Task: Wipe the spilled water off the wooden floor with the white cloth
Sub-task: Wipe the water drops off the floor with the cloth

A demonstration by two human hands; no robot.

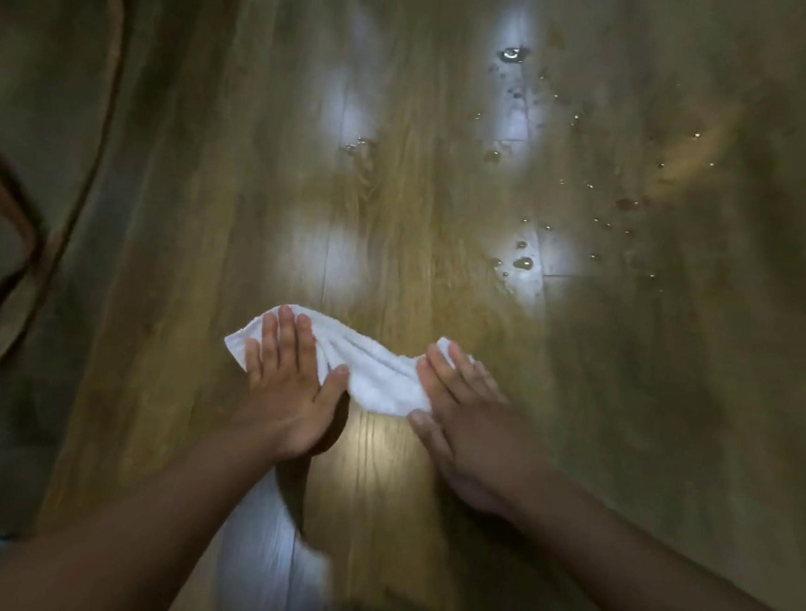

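Note:
A white cloth lies bunched on the wooden floor in the lower middle of the head view. My left hand presses flat on its left end with straight fingers. My right hand rests flat on its right end, fingers straight, thumb at the cloth's near edge. Spilled water sits as scattered drops and small puddles beyond the cloth, to the upper right, with more drops farther away and a small puddle toward the middle.
A rug or mat with a brown curved trim borders the floor on the left. Bright light patches reflect off the floorboards between my forearms and farther ahead.

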